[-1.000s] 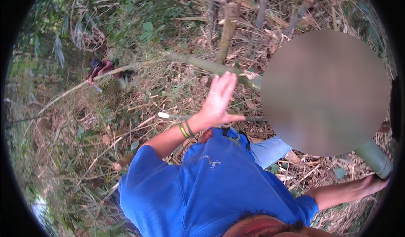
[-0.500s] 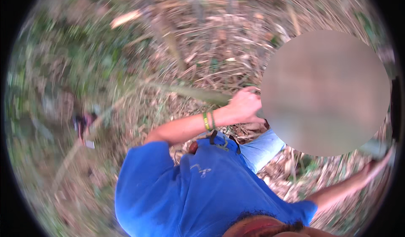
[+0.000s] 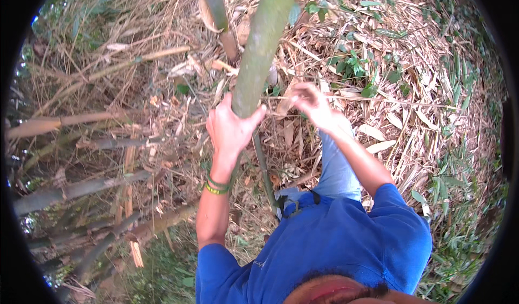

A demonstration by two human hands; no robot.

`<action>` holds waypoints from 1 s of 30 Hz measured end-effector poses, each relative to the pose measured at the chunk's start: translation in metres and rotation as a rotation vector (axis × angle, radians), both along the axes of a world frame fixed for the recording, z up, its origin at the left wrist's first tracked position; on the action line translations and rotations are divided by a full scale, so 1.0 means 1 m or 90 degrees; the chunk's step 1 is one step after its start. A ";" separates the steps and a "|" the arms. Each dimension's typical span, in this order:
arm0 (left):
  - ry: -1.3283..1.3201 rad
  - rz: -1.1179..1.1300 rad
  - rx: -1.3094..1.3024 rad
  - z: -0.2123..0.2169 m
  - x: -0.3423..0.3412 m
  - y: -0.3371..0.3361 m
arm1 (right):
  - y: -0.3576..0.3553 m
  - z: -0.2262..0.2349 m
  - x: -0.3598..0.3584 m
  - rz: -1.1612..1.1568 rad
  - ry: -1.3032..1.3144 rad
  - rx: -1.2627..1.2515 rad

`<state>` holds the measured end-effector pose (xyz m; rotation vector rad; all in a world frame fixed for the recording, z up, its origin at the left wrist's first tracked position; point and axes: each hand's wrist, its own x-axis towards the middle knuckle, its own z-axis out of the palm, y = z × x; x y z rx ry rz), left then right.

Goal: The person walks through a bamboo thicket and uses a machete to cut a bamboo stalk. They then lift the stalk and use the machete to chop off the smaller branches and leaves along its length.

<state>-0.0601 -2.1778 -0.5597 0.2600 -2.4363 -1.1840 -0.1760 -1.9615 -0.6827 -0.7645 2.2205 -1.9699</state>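
Note:
A thick green bamboo pole [image 3: 261,50] comes in from the top of the view and slants down toward me. My left hand [image 3: 231,128] grips its near side, thumb along the right edge and the fingers round the left, partly hidden behind it. To the right of the pole, my right hand [image 3: 315,106] is held in the air, apart from it. Its fingers are loosely bent and slightly blurred, with nothing visible in them. A thinner green stem [image 3: 264,171] stands below the pole, close to my legs.
Several bamboo stems [image 3: 81,190] lie or lean across the left side. A shorter bamboo stalk [image 3: 217,12] rises just left of the pole. Dry leaves and husks [image 3: 381,136] cover the ground at the right, with small green plants [image 3: 351,63] among them.
The view has swung round and is much sharper. My right hand, earlier stretched far right, is now near the middle. The thick pole now stands between my arms, in my left hand.

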 end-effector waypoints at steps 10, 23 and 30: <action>0.025 -0.030 -0.046 0.069 -0.159 0.017 | -0.032 0.061 -0.173 -0.063 0.060 -0.051; -0.052 -0.017 -0.277 0.034 -0.211 0.079 | -0.066 0.003 -0.028 -0.001 -0.054 -0.100; 0.327 0.110 -0.196 0.046 -0.239 0.067 | -0.037 -0.005 -0.072 -0.230 -0.046 -0.149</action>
